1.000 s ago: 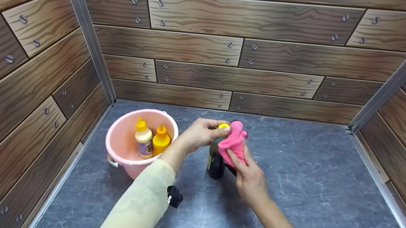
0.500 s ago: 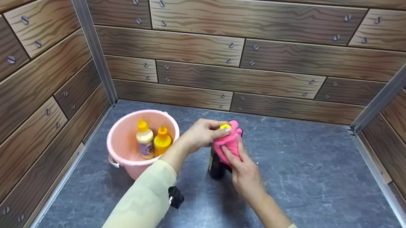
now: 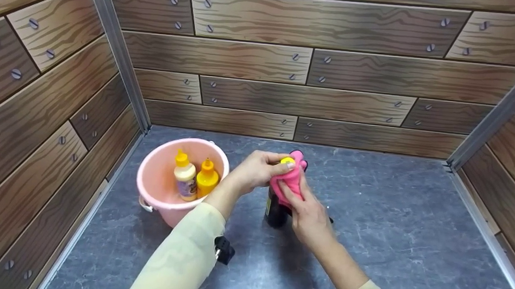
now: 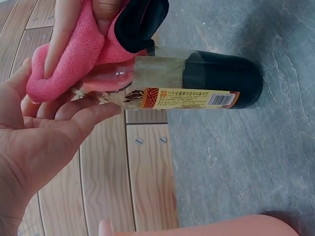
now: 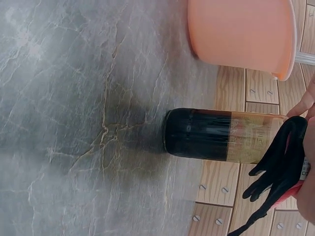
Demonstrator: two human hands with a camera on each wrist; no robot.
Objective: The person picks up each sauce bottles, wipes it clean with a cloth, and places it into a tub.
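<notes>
A glass bottle (image 3: pixel 275 215) of dark liquid stands upright, its base close to the grey floor. My left hand (image 3: pixel 256 169) pinches its yellow cap (image 3: pixel 287 160) between thumb and fingers. With my right hand (image 3: pixel 313 219) I hold a pink cloth (image 3: pixel 291 191) wrapped against the neck and shoulder. In the left wrist view, a yellow label with a barcode shows on the bottle (image 4: pixel 211 73), and the cloth (image 4: pixel 74 61) covers the neck. Black cloth edging (image 5: pixel 280 167) hangs beside the bottle (image 5: pixel 206 135) in the right wrist view.
Left of the bottle stands a pink bucket (image 3: pixel 157 174), its white handle down. Inside are a cream squeeze bottle (image 3: pixel 186 182) and an orange one (image 3: pixel 207 179), both with pointed tips. Wood-patterned walls (image 3: pixel 253 64) enclose the grey floor (image 3: pixel 413 225) at the back and sides.
My right hand and the pink cloth have shifted left, closer around the bottle's neck. The left hand keeps its pinch on the cap, and the bucket stays in place.
</notes>
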